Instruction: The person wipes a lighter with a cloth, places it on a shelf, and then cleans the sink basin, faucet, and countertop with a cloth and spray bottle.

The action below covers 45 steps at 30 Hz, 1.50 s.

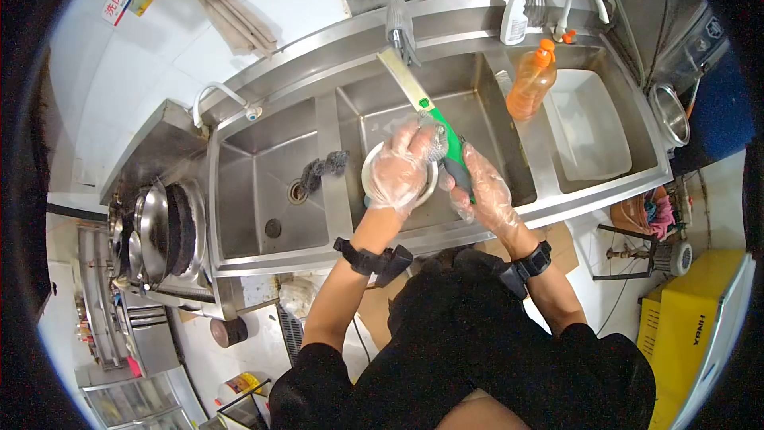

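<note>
Both hands wear clear plastic gloves over the middle sink basin [497,163]. My right hand [487,183] is wrapped round the dark handle of a green scraper-like tool [452,142], whose long pale blade [402,78] points up and left. My left hand [402,163] presses a silvery mesh scourer [436,143] against the tool's green part. Under my left hand is a round white bowl [368,169], partly hidden by it.
A dark scrubber [325,167] lies on the divider by the left basin [267,163]. An orange-capped bottle [532,84] and white spray bottle [514,16] stand at the right. A white tub [589,123] fills the right basin; faucets [223,91] line the back edge.
</note>
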Motion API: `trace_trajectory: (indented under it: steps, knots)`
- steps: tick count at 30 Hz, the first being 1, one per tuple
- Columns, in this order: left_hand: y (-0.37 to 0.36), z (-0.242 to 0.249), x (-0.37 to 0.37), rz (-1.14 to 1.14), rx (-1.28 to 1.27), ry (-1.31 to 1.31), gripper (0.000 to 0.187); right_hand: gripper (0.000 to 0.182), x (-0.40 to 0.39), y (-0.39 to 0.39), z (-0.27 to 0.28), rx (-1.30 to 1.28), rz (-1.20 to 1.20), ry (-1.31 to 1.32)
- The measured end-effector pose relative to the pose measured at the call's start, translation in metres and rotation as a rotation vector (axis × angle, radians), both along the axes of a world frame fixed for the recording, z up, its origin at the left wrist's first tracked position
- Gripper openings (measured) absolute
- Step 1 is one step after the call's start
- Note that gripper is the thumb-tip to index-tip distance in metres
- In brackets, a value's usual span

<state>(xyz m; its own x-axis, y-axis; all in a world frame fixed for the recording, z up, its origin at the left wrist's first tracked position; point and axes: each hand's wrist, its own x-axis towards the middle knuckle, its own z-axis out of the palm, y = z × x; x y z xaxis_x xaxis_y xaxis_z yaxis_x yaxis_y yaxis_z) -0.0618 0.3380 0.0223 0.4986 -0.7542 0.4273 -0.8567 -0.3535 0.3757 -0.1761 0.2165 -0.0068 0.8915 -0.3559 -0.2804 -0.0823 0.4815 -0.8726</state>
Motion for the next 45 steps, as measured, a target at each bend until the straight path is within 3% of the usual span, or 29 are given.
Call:
trace_trajectory:
  steps: [1,2,4,6,7,9,15,19,20,22,24,28,29,34,35,37,40,42,43,45]
  knots:
    - [0.001,-0.003,-0.003,-0.022,0.037,-0.039,0.049,0.044,0.0,0.0,-0.004,-0.003,-0.004,-0.001]
    - [0.002,-0.007,-0.004,-0.042,0.074,-0.077,0.048,0.044,0.001,0.001,-0.01,-0.38,-0.13,-0.149]
    - [0.003,-0.014,-0.005,-0.134,-0.006,-0.225,0.044,0.044,0.002,0.001,-0.015,-0.754,-0.253,-0.296]
    - [0.003,-0.013,-0.007,-0.197,0.051,-0.199,0.044,0.044,-0.002,-0.004,-0.006,-0.305,-0.07,-0.013]
    - [0.001,-0.01,-0.003,-0.161,0.011,-0.178,0.043,0.044,-0.004,-0.003,0.001,-0.305,-0.067,-0.01]
    - [0.0,-0.005,-0.003,-0.103,0.012,-0.141,0.043,0.044,-0.004,0.003,0.017,-0.055,-0.052,0.045]
    - [0.002,-0.006,-0.007,-0.13,0.062,-0.154,0.041,0.044,-0.001,-0.001,0.001,-0.161,-0.104,0.08]
    - [0.004,-0.009,-0.006,-0.037,0.06,-0.002,0.04,0.045,-0.005,0.001,0.015,-0.15,-0.074,0.041]
    - [0.005,-0.013,-0.008,-0.101,0.061,-0.099,0.041,0.045,-0.007,-0.002,0.005,-0.386,-0.094,-0.028]
    - [0.009,-0.019,-0.015,-0.204,0.142,-0.216,0.046,0.046,-0.006,-0.007,-0.011,-0.62,-0.113,-0.097]
    - [0.012,-0.016,-0.021,-0.215,0.154,-0.187,0.051,0.047,-0.003,-0.011,-0.015,-0.202,-0.054,0.047]
    - [0.014,-0.01,-0.003,-0.156,0.028,-0.165,0.058,0.048,-0.007,-0.002,0.002,-0.416,-0.115,0.024]
    - [0.011,0.002,-0.002,-0.026,0.086,-0.167,0.054,0.049,-0.006,-0.002,0.003,-0.359,-0.093,0.014]
    - [0.009,-0.006,-0.008,-0.085,0.036,-0.11,0.046,0.052,-0.001,-0.003,-0.001,-0.25,-0.061,0.02]
    - [0.009,-0.009,-0.013,-0.15,0.016,-0.122,0.043,0.052,0.003,-0.002,-0.019,-0.725,-0.278,-0.147]
    - [0.006,-0.009,-0.016,-0.204,0.024,-0.117,0.044,0.052,0.007,-0.003,-0.039,-1.201,-0.496,-0.319]
    - [0.0,0.001,-0.008,-0.074,0.112,-0.129,0.045,0.054,0.001,-0.002,-0.032,-0.849,-0.322,-0.136]
    - [-0.003,0.002,0.01,0.034,0.026,-0.113,0.049,0.053,-0.01,0.003,0.003,-0.473,-0.055,-0.021]
    - [-0.004,0.006,0.018,0.102,0.098,-0.205,0.053,0.053,-0.013,0.004,0.009,-0.341,0.033,0.036]
    - [-0.004,0.011,0.011,0.066,0.077,-0.204,0.054,0.051,-0.014,0.0,0.008,-0.281,0.039,0.031]
